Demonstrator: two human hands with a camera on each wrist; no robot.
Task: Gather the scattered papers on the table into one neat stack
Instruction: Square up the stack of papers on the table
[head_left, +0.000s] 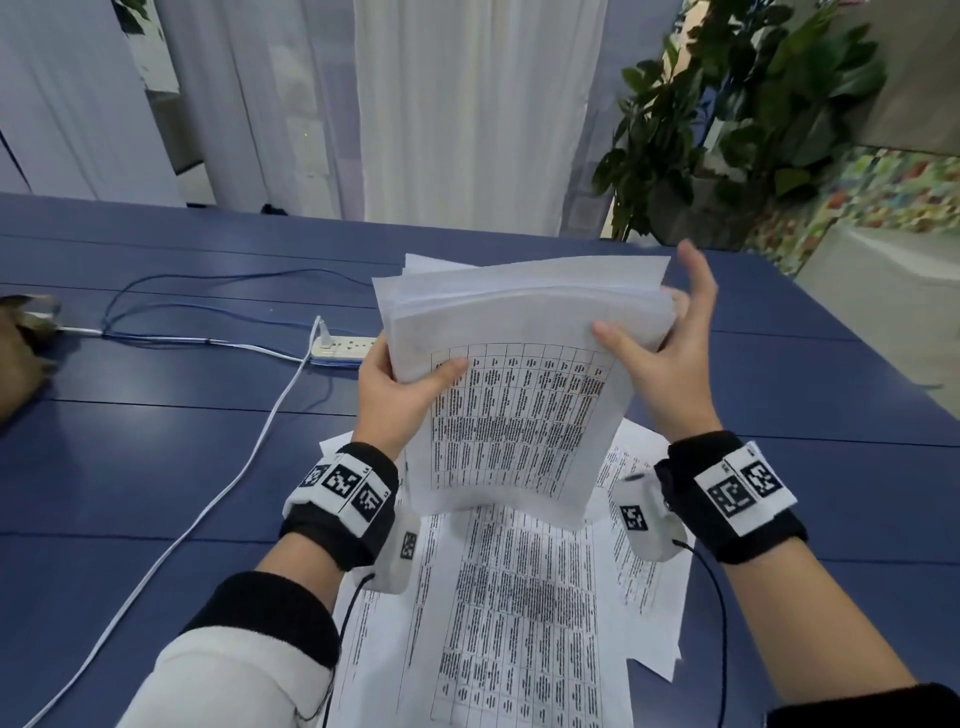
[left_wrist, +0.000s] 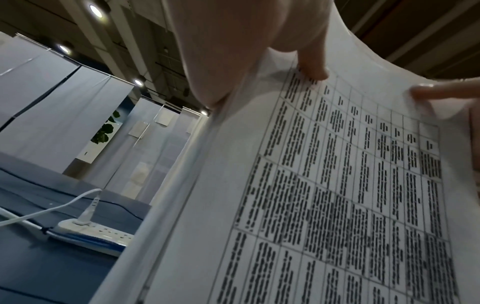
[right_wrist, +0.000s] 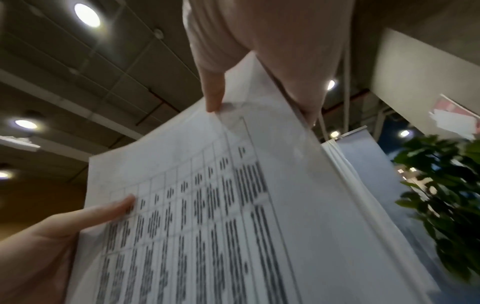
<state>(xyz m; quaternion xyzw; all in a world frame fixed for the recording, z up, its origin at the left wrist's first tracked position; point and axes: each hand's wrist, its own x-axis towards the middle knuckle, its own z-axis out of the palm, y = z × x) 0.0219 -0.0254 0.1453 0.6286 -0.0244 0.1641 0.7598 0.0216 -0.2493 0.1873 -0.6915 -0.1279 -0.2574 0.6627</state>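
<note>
A thick bundle of white printed paper sheets is being held up above the blue plank table, tilted toward the camera. Its left edge is being gripped by the left hand, thumb laid across the front sheet and fingers hidden behind it. Its upper right corner is being pinched by the right hand, thumb on the front; one finger is being held out straight beyond the edge, and the others are covered by paper.

The front sheet is being shown printed with a ruled table of dense black text, but no word can be read in any view; the print is blurred. The same unreadable tables are being shown on the loose white printed sheets lying fanned and overlapping on the table beneath the bundle, partly covered by both wrists and cut off at the bottom edge.

Black wrist bands with white square-coded marker tags are being worn on both wrists. A white power strip with a white cable plugged in is being seen left of the bundle. A brown object at the far left edge is cut off and cannot be identified.
</note>
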